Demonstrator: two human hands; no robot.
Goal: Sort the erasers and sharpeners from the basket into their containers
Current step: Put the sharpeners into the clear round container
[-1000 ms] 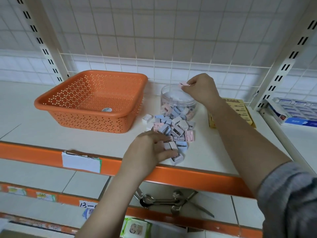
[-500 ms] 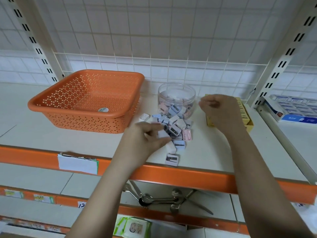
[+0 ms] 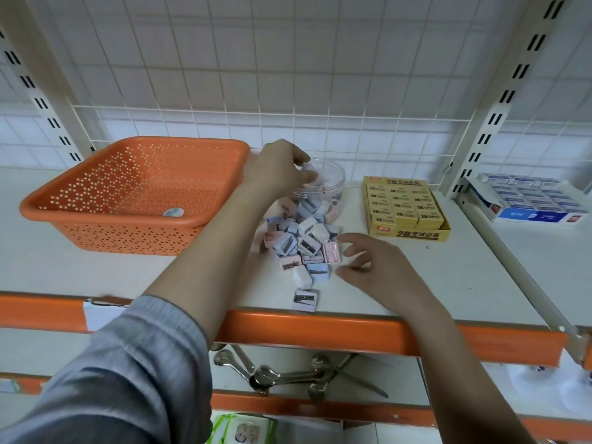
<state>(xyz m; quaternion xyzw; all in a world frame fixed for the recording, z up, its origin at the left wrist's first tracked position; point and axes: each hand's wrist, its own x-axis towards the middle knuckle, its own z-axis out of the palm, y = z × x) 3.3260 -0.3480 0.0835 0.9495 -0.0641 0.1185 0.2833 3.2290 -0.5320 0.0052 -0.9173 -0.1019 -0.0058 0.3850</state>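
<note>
A white wire grid (image 3: 288, 75) backs the shelf (image 3: 416, 277), a blue-and-white box (image 3: 528, 203) sits far right, and metal spoons (image 3: 282, 376) hang below near a green packet (image 3: 243, 429).

Perforated orange plastic basket (image 3: 128, 200); clear glossy plastic jar (image 3: 333, 184); yellow cardboard box (image 3: 407, 233).

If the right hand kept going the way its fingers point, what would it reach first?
Probably the pink sharpener at the near right edge of the loose pile of pastel sharpeners; the right hand points left at it, though height above the shelf is unclear.
</note>
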